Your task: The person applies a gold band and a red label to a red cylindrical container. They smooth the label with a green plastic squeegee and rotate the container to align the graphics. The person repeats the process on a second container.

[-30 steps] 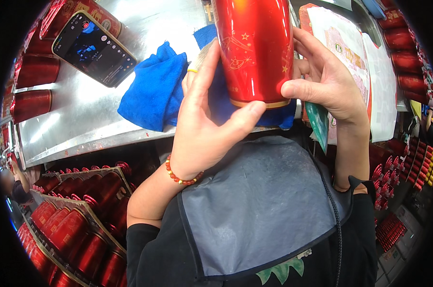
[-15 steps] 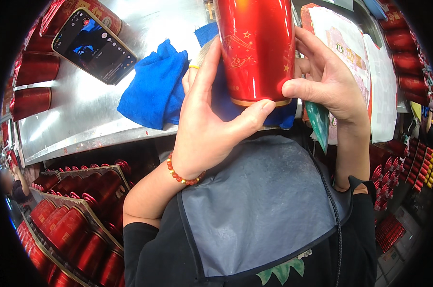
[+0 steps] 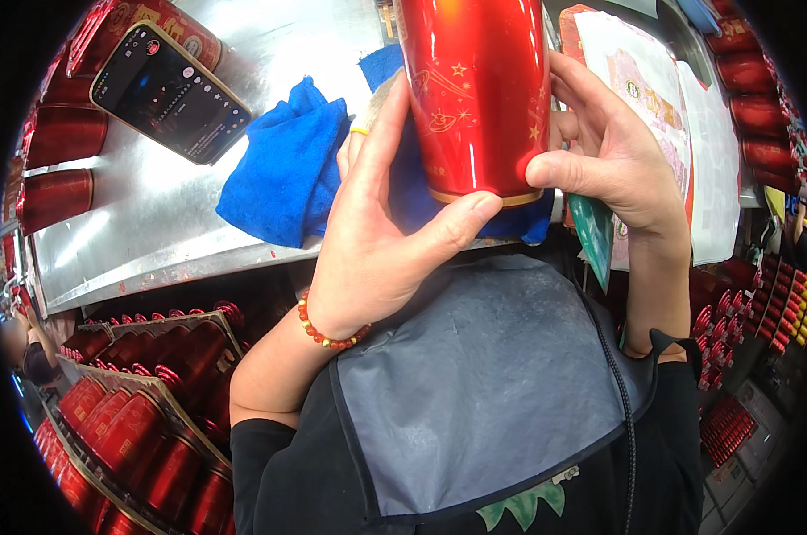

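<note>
A glossy red canister [image 3: 479, 107] with gold stars, a ringed planet and a gold bottom rim is held up between my hands; its top runs out of view. My left hand [image 3: 368, 223] rests along its left side, thumb at the bottom rim. On the other side, my right hand [image 3: 613, 160] grips it with the thumb on the lower front and fingers partly hidden behind. A blue cloth [image 3: 283, 169] lies on the metal table [image 3: 136, 241] beside my left hand, and more blue cloth shows beneath the canister. Below my right hand hangs a pointed green piece [image 3: 592, 236].
A phone [image 3: 171, 94] with a lit screen leans against a red canister at the left. White printed sheets [image 3: 711, 160] lie to the right. Red canisters fill racks [image 3: 136, 401] at the lower left, and more are stacked at the far right. A grey apron [image 3: 484, 383] covers my lap.
The canister has come slightly lower, toward me. My left hand has shifted a little left and down, its thumb still at the rim. The phone's screen picture has changed.
</note>
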`<state>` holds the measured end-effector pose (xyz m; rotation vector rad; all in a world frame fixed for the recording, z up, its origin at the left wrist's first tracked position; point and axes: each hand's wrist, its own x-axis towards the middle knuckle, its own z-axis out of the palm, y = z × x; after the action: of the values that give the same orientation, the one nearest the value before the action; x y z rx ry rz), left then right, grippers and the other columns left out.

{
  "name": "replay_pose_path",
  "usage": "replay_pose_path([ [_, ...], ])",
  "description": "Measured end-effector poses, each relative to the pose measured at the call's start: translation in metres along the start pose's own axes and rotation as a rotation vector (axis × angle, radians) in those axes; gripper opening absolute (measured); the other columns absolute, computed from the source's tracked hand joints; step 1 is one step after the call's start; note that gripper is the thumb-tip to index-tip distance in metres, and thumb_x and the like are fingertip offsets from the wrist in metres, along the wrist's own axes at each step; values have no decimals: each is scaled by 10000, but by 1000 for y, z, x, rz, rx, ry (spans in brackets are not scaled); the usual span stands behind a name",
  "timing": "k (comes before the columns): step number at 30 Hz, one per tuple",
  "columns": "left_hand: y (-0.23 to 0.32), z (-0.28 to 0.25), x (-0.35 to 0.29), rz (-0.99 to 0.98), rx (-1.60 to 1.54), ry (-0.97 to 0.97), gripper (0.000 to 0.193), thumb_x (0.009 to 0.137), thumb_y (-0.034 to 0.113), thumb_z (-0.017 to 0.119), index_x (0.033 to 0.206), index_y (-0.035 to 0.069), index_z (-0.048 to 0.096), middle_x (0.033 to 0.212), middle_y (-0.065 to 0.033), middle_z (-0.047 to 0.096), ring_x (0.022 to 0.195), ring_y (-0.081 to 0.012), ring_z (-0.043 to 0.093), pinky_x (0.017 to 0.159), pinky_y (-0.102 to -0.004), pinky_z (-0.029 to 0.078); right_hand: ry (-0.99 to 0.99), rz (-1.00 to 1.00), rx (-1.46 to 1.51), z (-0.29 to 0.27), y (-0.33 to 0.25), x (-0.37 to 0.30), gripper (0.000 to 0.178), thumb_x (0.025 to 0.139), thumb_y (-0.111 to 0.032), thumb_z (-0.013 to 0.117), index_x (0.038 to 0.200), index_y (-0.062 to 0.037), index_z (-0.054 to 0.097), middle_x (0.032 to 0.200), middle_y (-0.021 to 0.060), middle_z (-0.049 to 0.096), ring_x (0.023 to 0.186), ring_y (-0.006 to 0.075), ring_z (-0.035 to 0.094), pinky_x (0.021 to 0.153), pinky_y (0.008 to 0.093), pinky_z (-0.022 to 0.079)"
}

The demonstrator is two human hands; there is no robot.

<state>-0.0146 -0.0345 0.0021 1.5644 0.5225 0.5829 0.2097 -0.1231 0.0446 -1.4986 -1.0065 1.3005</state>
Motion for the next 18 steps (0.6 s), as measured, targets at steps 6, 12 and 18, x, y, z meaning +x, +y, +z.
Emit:
replay_pose_path([
  [6,3,0,2,-10,22,5,882,884,61,760,1591,-44,244,1581,-125,357,1490,-232,329,1235,-379,249,16,-55,3,1,4,2,991,774,-141,890,1552,69,313,1446,151,497,1030,153,644,905,280,521],
  [12,8,0,3,-59,-28,44,805,921,91,725,1580,-44,282,1548,-122,409,1472,-226,356,1232,-375,253,73,-130,12,3,14,3,1005,761,-246,919,1538,61,360,1317,134,575,784,71,630,732,213,508],
  [18,7,-1,3,-23,52,27,807,921,81,721,1585,-36,278,1559,-124,396,1490,-225,331,1236,-372,240,86,-120,-3,5,13,1,992,767,-254,916,1531,68,371,1309,133,585,778,62,616,716,207,495],
])
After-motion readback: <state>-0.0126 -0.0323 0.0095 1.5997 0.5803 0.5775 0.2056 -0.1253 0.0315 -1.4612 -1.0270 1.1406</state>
